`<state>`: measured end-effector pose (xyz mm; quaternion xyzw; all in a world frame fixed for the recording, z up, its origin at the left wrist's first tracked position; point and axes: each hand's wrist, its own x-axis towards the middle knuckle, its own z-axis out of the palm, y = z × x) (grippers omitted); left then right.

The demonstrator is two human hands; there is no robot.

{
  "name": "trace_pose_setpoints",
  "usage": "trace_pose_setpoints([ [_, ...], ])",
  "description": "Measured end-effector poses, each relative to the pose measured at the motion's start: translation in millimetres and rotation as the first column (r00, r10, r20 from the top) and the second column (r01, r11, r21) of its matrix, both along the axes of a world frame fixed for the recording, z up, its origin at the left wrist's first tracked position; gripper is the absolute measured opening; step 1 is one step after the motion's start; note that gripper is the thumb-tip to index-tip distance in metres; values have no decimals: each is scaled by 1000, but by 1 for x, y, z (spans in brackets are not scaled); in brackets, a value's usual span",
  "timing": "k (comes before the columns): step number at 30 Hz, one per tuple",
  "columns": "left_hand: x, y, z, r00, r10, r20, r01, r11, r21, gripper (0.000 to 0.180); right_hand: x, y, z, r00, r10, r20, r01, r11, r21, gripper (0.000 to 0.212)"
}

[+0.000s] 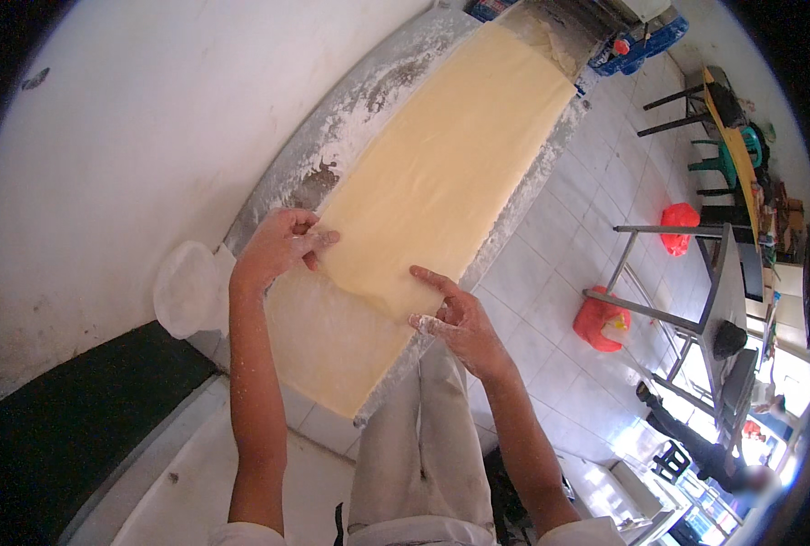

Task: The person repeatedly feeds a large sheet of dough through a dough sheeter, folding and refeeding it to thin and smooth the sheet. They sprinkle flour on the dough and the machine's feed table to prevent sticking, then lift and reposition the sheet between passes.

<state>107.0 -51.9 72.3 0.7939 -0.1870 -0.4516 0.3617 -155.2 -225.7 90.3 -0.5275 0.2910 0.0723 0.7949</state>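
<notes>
A long pale-yellow dough sheet (pixel 441 155) stretches along a narrow, floured metal table. Its near end overlaps a second dough layer (pixel 332 337), which reaches the table's near end. My left hand (pixel 285 244), dusted with flour, is closed with thumb and fingertips at the left corner of the upper sheet. At the opposite corner, my right hand (pixel 460 320) has its thumb at the sheet's edge and its index finger stretched over the top. The other right fingers curl in and are partly hidden.
Loose flour covers the metal tabletop (pixel 369 109), beside a white wall (pixel 132 136). A machine (pixel 578 27) stands at the table's far end. A white plastic container (pixel 187 289) is by my left forearm. Rightward are a metal-framed table (pixel 714 309), red bags (pixel 598 320) and a person (pixel 687 437).
</notes>
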Motion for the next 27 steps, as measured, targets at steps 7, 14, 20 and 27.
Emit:
trace_pose_setpoints([
  [7, -15, 11, 12, 995, 97, 22, -95, 992, -87, 30, -2, 12, -6, 997, 77, -12, -78, 994, -74, 67],
  [14, -42, 62, 7, 983, 181, 32, -182, 983, 9, 26, -30, 39, -14, 941, 336, 51, -331, 940, -83, 74],
  [20, -42, 66, -4, 983, 105, 151, -122, 987, 104, 29, -33, 41, -17, 969, 245, -6, -243, 964, 103, 74],
  [27, -53, 64, 11, 979, 172, 109, -183, 977, 106, 33, -26, 52, -20, 984, 180, -15, -180, 984, -9, 77],
])
